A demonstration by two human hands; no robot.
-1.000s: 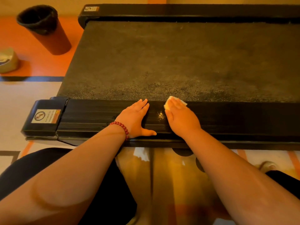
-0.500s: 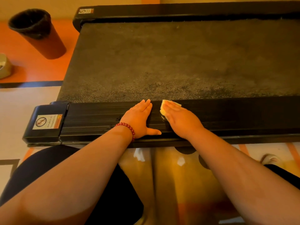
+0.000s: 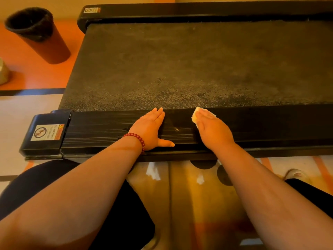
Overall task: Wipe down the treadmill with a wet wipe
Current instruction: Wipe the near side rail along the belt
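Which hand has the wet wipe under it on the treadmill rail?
The right hand: its flat fingers press the wet wipe onto the near side rail. The left hand, the one with the red bead bracelet, rests bare on the same rail.

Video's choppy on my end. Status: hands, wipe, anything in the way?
Left hand flat on near side rail, empty. Right hand pressing wet wipe on same rail, fingers straight. Nothing blocking the rail.
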